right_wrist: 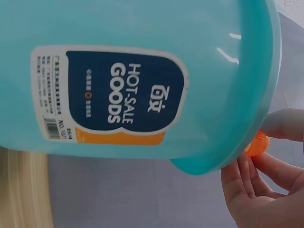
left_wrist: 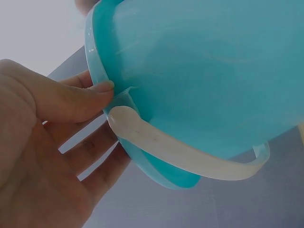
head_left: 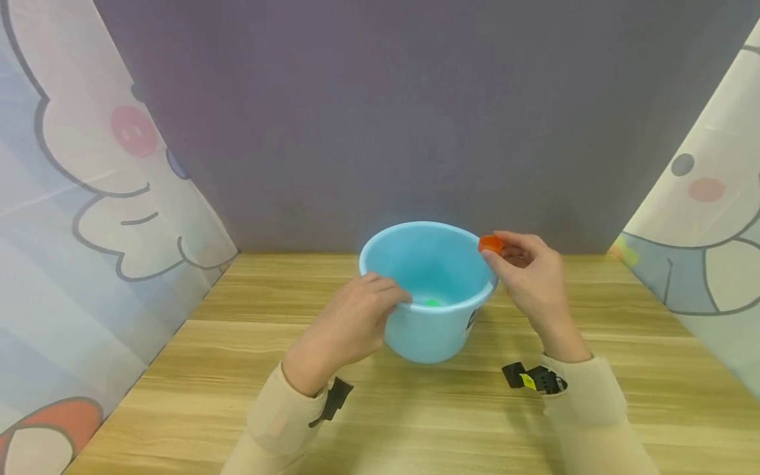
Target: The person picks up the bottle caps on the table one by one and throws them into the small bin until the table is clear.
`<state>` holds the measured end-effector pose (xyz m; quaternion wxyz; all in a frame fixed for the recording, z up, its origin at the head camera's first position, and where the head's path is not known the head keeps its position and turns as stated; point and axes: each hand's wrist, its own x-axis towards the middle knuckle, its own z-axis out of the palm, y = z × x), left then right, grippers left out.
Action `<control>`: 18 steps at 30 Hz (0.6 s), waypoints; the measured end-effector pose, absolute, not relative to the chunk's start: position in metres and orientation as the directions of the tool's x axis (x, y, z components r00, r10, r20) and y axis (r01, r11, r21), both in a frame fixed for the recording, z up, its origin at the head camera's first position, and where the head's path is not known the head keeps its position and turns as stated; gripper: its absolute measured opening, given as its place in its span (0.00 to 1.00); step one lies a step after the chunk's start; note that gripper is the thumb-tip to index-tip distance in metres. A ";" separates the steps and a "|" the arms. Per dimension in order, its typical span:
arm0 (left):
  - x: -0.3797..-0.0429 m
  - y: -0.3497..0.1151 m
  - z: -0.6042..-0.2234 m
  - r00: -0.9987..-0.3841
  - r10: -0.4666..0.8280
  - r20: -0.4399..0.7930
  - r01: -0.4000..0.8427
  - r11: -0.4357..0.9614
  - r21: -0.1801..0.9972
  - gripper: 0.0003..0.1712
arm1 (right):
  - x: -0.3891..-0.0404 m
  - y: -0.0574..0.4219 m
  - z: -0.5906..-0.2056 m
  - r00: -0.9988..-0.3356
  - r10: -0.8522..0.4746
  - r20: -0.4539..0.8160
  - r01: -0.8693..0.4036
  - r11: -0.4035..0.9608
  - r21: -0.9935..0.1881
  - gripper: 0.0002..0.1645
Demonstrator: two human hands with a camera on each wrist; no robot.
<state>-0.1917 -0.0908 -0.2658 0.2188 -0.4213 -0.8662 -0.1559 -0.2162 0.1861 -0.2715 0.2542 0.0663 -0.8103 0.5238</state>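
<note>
A light blue plastic bucket [head_left: 424,333] stands on the table, its mouth toward me. My left hand [head_left: 362,313] grips the near-left rim; in the left wrist view the thumb [left_wrist: 90,97] lies outside and the other fingers go over the edge. A white handle [left_wrist: 185,159] hangs down the bucket's side there. My right hand [head_left: 534,277] pinches an orange bottle cap [head_left: 490,244] between thumb and fingers at the right rim. Ridges show on the cap [right_wrist: 258,144] in the right wrist view. Inside the bucket, a small green thing [head_left: 432,303] lies at the bottom, partly hidden by the near rim.
The wood-grain table [head_left: 237,369] runs back to a grey wall panel [head_left: 380,119]. Cartoon-printed curtains [head_left: 89,218] hang at both sides. A printed label [right_wrist: 123,95] is on the bucket's right side. A bit of orange [head_left: 508,293] shows behind the right hand.
</note>
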 end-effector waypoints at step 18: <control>-0.192 -0.091 -0.266 -0.543 0.662 0.516 0.802 0.592 0.084 0.22 | -0.212 0.170 -0.270 -0.851 0.081 0.519 -0.446 0.410 -0.796 0.23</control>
